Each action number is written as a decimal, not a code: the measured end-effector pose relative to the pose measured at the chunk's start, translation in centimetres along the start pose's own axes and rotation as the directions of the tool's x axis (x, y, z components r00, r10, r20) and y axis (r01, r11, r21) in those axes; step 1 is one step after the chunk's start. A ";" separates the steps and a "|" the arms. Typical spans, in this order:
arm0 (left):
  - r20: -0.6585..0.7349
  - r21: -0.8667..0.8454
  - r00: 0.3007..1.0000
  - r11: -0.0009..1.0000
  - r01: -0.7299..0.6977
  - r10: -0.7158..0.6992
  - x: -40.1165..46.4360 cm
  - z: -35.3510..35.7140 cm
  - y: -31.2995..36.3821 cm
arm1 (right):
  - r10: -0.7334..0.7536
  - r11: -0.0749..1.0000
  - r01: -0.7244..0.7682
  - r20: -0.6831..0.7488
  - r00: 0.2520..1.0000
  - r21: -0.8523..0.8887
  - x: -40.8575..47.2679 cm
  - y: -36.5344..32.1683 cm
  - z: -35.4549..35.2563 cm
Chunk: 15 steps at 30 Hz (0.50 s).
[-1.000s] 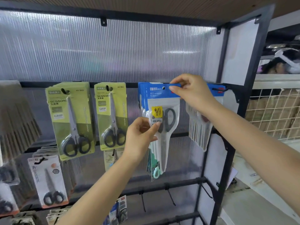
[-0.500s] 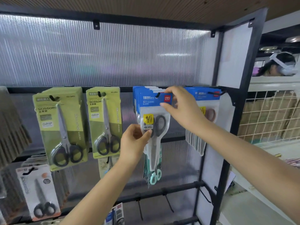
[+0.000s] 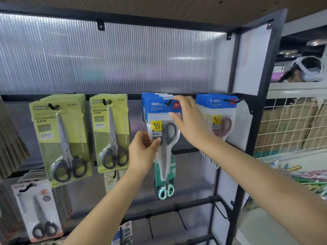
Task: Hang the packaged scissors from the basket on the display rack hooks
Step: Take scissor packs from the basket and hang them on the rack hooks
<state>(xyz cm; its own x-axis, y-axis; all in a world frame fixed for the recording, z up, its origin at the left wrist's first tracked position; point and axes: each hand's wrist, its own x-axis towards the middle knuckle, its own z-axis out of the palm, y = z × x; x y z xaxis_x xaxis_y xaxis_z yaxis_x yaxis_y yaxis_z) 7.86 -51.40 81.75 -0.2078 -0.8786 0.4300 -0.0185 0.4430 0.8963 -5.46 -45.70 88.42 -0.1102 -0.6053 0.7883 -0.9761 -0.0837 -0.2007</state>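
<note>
A blue-topped pack of black-handled scissors (image 3: 163, 131) hangs at the front of a stack on a black hook (image 3: 168, 102) of the display rack's upper bar (image 3: 134, 96). My left hand (image 3: 144, 149) pinches the pack's left edge beside the yellow label. My right hand (image 3: 190, 121) holds the pack's upper right corner, thumb on the front and fingers over the top edge. The basket is out of view.
Two stacks of green scissor packs (image 3: 62, 138) (image 3: 110, 131) hang to the left, another blue stack (image 3: 218, 112) to the right. A mint-handled pack (image 3: 166, 190) hangs below, with bare hooks (image 3: 181, 221) on the lower bar. A person (image 3: 307, 71) stands behind a wire grid (image 3: 292, 124).
My right hand has slid left and down along the pack's header, and the hook's tip now shows through the pack's hole. My left hand keeps its pinch.
</note>
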 end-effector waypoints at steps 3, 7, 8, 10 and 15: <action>-0.006 0.039 1.000 0.999 -0.014 0.014 0.0 0.1 0.0 | 0.012 1.000 -0.012 0.006 1.000 -0.020 0.0 -0.2 0.1; -0.020 0.074 1.000 0.997 -0.016 0.018 -0.2 0.4 0.2 | 0.008 0.998 -0.008 0.004 1.000 -0.068 -0.2 -0.5 -0.1; -0.022 0.079 1.000 0.997 -0.016 0.017 -0.2 0.4 0.2 | 0.003 0.997 -0.002 0.004 1.000 -0.082 -0.3 -0.5 -0.1; -0.025 0.098 1.000 0.995 -0.012 0.014 -0.2 0.4 0.2 | -0.002 0.993 0.005 0.027 1.000 -0.119 -0.5 -0.6 -0.3; -0.005 0.260 0.999 0.964 -0.046 0.049 -1.0 0.1 1.0 | 0.024 0.991 -0.016 0.060 0.998 -0.129 -1.5 -1.1 -0.8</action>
<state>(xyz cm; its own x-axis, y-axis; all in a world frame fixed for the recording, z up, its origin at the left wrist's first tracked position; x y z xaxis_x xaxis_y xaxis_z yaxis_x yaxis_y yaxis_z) 7.98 -50.03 82.20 -0.2034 -0.8566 0.4743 -0.2626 0.5144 0.8164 -4.37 -44.10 87.88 -0.1220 -0.6538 0.7468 -0.9902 0.0290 -0.1364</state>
